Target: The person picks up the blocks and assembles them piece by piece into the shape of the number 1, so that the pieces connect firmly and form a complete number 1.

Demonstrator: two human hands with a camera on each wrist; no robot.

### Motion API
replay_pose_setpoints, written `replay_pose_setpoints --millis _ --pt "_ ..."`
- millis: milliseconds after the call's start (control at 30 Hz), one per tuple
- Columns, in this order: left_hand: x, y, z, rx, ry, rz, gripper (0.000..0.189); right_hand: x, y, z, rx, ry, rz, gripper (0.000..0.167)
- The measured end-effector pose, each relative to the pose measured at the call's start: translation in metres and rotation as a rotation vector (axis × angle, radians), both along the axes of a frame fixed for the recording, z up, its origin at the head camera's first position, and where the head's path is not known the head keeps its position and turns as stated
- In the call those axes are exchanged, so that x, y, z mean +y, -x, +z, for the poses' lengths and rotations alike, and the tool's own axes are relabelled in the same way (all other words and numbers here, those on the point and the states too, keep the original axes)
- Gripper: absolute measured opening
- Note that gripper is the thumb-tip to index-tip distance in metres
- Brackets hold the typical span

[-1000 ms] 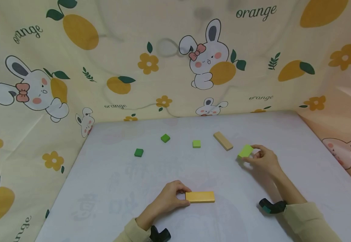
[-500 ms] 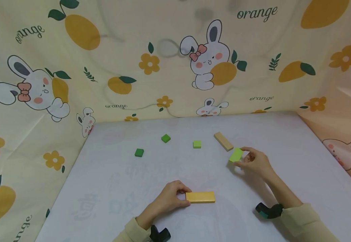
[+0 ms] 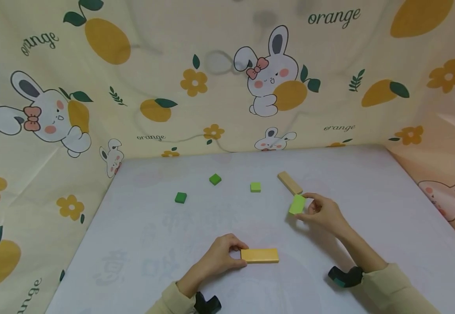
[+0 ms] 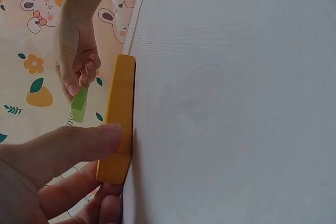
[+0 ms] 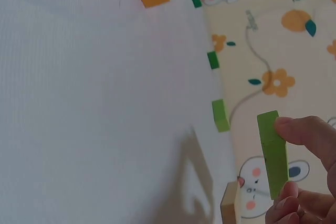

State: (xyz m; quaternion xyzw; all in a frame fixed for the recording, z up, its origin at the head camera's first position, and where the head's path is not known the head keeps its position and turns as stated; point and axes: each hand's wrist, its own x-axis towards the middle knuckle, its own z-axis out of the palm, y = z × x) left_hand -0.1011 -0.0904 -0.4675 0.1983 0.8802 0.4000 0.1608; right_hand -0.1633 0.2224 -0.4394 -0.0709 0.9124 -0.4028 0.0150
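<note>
Lime block (image 3: 297, 205) pinched above the white table (image 3: 145, 226) in the right hand (image 3: 323, 213)

We see the right hand partly closed, its thumb and bent fingers gripping the lime block at opposite ends. The block is clear of the tabletop, its shadow falling below. From the head view it overlaps the near end of a pale wooden block (image 3: 289, 182), but from the right wrist we see the two apart.

Nearer to us, the left hand (image 3: 221, 255) is also partly closed, thumb and fingers pinching the left end of a yellow block (image 3: 260, 256) that lies flat on the table, its long side running left to right.

Farther back we count three small blocks, well apart: a small lime one (image 3: 255, 187) left of the wooden block, then two dark green ones (image 3: 215, 179). Behind them we see a cream cloth (image 3: 227, 87) printed with rabbits and oranges.
</note>
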Motion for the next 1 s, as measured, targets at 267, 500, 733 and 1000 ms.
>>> replay_pose_setpoints --millis 267,500,733,1000 --pt "0.001 0.000 -0.001 -0.003 0.003 0.011 0.028 -0.012 -0.005 0.001 0.012 0.036 0.037 0.061" --pt "0.001 0.000 -0.002 -0.003 0.009 0.009 0.029 -0.021 -0.009 -0.003 0.005 0.034 0.070 0.061" --pt "0.002 -0.002 0.000 0.002 0.014 0.000 0.029 -0.031 -0.014 -0.010 -0.004 0.067 0.102 0.060" --pt "0.001 -0.002 -0.001 0.003 0.010 0.014 0.029 -0.044 -0.018 -0.018 -0.014 0.089 0.134 0.060"
